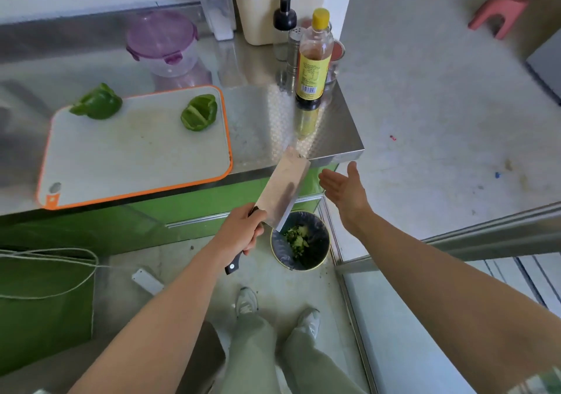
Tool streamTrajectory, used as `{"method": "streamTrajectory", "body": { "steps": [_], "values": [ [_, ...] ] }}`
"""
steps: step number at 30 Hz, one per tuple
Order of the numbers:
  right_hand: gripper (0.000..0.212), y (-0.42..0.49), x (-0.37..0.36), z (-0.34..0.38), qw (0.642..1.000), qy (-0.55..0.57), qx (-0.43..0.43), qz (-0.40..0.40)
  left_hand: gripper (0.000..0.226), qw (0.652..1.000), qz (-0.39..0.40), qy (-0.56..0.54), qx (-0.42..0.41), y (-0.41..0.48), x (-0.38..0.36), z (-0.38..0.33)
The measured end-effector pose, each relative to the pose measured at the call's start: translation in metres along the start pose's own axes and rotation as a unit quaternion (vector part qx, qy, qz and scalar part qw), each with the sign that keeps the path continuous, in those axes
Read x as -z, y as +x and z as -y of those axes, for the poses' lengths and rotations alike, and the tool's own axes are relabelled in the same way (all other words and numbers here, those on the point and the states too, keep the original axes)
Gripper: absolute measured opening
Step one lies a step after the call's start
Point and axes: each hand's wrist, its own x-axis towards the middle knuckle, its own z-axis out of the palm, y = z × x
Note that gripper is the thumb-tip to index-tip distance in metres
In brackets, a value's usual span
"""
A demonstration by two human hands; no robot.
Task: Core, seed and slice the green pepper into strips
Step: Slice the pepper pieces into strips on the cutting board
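– While the left hand (241, 229) has its fingers clamped on the cleaver (282, 190) handle above the bin (325, 254), what's the risk?
– Right hand (343, 190), fingers apart & empty, sits just beside the blade; a swing could nick it. Pepper halves (198, 112) lie along the board's (136, 156) far edge, left-centre of frame, unsliced.

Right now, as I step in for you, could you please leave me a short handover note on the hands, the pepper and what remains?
Left hand grips the cleaver by its handle, with the blade over the waste bin on the floor.
Right hand is open, palm up, holding nothing, by the counter corner.
Two green pepper halves lie on the cutting board, one at its far left corner, one near its far right.
Done: pepper halved; green scraps in the bin suggest coring and seeding.
Left: slice both halves into strips.
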Motion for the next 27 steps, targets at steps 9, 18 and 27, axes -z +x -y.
{"method": "streamTrajectory", "body": {
  "steps": [9,18,27],
  "values": [
    [0.047,-0.019,-0.039,0.022,0.994,-0.012,-0.025,0.108,0.015,0.975,-0.168,0.116,-0.087,-0.006,0.007,-0.018],
    [0.025,-0.023,-0.143,0.041,0.954,-0.230,-0.043,0.188,0.030,0.908,-0.222,0.296,-0.195,-0.002,0.043,-0.036],
    [0.015,0.034,-0.240,0.057,0.968,-0.230,0.079,0.061,0.027,0.940,-0.208,0.192,-0.189,0.053,0.144,-0.061]
  ]
}}
